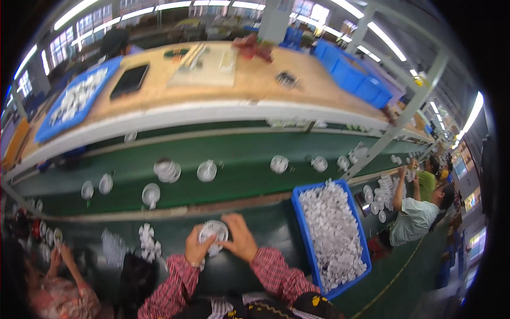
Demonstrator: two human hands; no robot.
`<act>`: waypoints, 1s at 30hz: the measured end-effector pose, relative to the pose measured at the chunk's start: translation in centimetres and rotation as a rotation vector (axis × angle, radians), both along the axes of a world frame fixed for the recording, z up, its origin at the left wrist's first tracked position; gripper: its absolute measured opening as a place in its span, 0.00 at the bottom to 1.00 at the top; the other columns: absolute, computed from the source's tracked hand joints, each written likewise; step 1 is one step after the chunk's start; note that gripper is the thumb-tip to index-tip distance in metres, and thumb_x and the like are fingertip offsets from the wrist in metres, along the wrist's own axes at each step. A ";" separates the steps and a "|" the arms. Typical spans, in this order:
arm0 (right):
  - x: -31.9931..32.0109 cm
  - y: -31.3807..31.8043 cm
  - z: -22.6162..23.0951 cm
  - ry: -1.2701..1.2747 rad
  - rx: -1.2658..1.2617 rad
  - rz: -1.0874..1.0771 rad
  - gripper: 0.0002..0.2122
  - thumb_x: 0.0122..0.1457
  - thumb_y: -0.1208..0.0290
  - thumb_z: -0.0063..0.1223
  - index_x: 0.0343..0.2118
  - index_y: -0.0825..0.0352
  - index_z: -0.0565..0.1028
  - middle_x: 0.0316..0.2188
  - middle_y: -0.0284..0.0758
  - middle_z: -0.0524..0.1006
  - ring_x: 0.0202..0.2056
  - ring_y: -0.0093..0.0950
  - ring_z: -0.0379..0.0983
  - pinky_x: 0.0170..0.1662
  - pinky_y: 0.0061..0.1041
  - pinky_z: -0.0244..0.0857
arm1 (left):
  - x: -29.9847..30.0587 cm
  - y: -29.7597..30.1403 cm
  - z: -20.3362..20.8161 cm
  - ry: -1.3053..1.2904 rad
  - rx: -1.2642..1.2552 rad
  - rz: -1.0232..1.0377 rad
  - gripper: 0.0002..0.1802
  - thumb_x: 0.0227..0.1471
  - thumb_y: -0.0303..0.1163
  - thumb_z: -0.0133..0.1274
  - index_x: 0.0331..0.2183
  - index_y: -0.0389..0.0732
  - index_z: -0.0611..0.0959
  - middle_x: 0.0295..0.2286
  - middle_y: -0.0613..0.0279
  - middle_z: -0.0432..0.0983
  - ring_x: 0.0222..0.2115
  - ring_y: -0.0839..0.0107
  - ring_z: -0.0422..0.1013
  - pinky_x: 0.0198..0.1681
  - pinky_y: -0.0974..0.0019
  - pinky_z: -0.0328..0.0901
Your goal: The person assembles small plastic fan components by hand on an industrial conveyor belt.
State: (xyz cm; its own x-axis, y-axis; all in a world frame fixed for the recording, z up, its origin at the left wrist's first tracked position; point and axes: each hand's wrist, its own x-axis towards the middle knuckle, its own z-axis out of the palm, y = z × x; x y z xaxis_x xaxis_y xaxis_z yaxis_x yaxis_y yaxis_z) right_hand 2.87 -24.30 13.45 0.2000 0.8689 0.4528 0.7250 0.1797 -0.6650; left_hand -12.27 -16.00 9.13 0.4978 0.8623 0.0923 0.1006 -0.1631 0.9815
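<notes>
At the upper left, blue tray [53, 133]: shallow, spread with small white pieces, lying on the raised wooden tabletop [260, 80] beyond our easy reach.
Clear plastic bag [112, 248]: crumpled on our dark green bench [279, 228]; we cannot tell whether it holds anything.
Small white parts [150, 242]: a loose cluster left of our hands, close enough for us to take one without leaning.
Left hand [196, 248]: closed on the left edge of the round part, thumb laid over its face. We do well to let this hand carry the weight and keep the part from turning.
Round white part [213, 229]: held between our two hands, above the bench. We should keep its face toward us and bear lightly on the rim, since thin plastic could flex or crack.
Right hand [241, 240]: fingers curved around the right edge, thumb near the lower rim; we cannot tell how firmly it grips. For fine adjustment we would work with the fingertips and keep the wrist loose.
Blue bin [307, 242]: deep-looking, on our right, heaped with small white pieces close to the rim; an elbow knock could spill some, so we keep our right arm tucked in.
Blue crates [366, 90]: at the tabletop's right end; their contents we cannot make out.
</notes>
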 end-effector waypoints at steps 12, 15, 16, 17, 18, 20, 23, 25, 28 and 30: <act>0.6 1.2 -2.9 1.141 -0.366 0.229 0.26 0.44 0.80 0.61 0.47 0.73 0.64 0.40 0.36 0.72 0.41 0.21 0.69 0.43 0.19 0.65 | 0.5 0.0 2.7 -0.160 -0.467 -0.160 0.17 0.48 0.29 0.55 0.41 0.35 0.73 0.33 0.65 0.73 0.31 0.81 0.68 0.33 0.77 0.63; -0.5 0.6 -1.3 0.559 -0.175 -0.040 0.25 0.41 0.80 0.61 0.46 0.68 0.66 0.41 0.39 0.67 0.41 0.31 0.68 0.44 0.28 0.64 | 0.5 0.0 2.5 -0.150 -0.558 -0.132 0.18 0.48 0.29 0.55 0.40 0.32 0.71 0.32 0.62 0.74 0.32 0.78 0.69 0.33 0.75 0.66; -0.6 0.4 -0.5 0.339 -0.138 -0.047 0.25 0.41 0.80 0.60 0.45 0.66 0.67 0.41 0.39 0.66 0.40 0.33 0.67 0.43 0.30 0.63 | 0.5 -0.1 2.5 -0.099 -0.609 -0.082 0.18 0.48 0.29 0.55 0.41 0.32 0.71 0.32 0.62 0.74 0.31 0.77 0.70 0.32 0.75 0.66; -0.5 0.1 -0.1 0.114 -0.096 -0.064 0.24 0.40 0.80 0.59 0.44 0.65 0.68 0.40 0.39 0.65 0.39 0.35 0.65 0.42 0.32 0.62 | 0.6 -0.1 2.6 -0.048 -0.657 -0.045 0.19 0.48 0.29 0.55 0.41 0.32 0.70 0.32 0.62 0.74 0.31 0.77 0.70 0.32 0.75 0.66; -0.3 -0.1 0.1 -0.042 -0.075 -0.014 0.23 0.37 0.80 0.60 0.41 0.66 0.69 0.38 0.38 0.66 0.38 0.36 0.65 0.40 0.31 0.63 | 0.8 -0.2 2.5 -0.039 -0.640 -0.049 0.20 0.47 0.29 0.56 0.42 0.32 0.70 0.32 0.61 0.74 0.30 0.78 0.70 0.30 0.76 0.66; -0.4 0.0 -0.6 -0.045 -0.129 0.015 0.22 0.38 0.79 0.60 0.40 0.66 0.70 0.38 0.37 0.67 0.36 0.35 0.65 0.39 0.32 0.63 | 1.3 -0.1 1.4 -0.112 -0.529 -0.086 0.20 0.46 0.30 0.57 0.41 0.32 0.70 0.31 0.61 0.74 0.29 0.80 0.68 0.30 0.77 0.65; -0.6 0.4 -0.7 -0.108 -0.118 -0.019 0.20 0.40 0.78 0.58 0.40 0.65 0.70 0.35 0.35 0.68 0.35 0.34 0.66 0.37 0.31 0.63 | 1.6 -0.2 0.4 -0.052 -0.370 -0.064 0.20 0.45 0.28 0.57 0.40 0.30 0.70 0.30 0.60 0.74 0.29 0.79 0.67 0.30 0.75 0.64; -0.6 0.5 -1.0 -0.138 -0.114 -0.030 0.20 0.40 0.78 0.58 0.41 0.64 0.70 0.34 0.35 0.68 0.35 0.34 0.66 0.36 0.31 0.64 | 1.6 -0.2 0.2 -0.009 -0.283 -0.042 0.20 0.45 0.28 0.57 0.40 0.30 0.70 0.30 0.60 0.73 0.29 0.78 0.67 0.30 0.75 0.64; -0.6 0.6 -1.9 -0.142 -0.064 0.035 0.17 0.43 0.78 0.56 0.40 0.64 0.71 0.34 0.35 0.68 0.36 0.34 0.65 0.37 0.32 0.62 | 1.5 0.1 -0.1 -0.059 -0.272 -0.057 0.20 0.45 0.27 0.57 0.40 0.30 0.71 0.30 0.60 0.74 0.29 0.77 0.68 0.31 0.73 0.65; -0.4 0.5 -2.0 0.029 -0.012 0.039 0.17 0.42 0.78 0.56 0.39 0.65 0.72 0.32 0.35 0.70 0.34 0.33 0.67 0.36 0.31 0.63 | 1.5 0.1 0.7 -0.106 -0.386 -0.065 0.20 0.45 0.26 0.57 0.40 0.30 0.71 0.30 0.60 0.74 0.29 0.78 0.68 0.31 0.73 0.65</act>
State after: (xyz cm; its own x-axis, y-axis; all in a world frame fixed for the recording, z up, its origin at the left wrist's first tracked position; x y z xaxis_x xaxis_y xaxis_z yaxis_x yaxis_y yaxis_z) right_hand 2.46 -23.78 11.47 0.1785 0.8817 0.4367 0.6981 0.1993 -0.6877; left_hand -10.80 -15.92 9.79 0.5573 0.8109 -0.1782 -0.0031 0.2167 0.9762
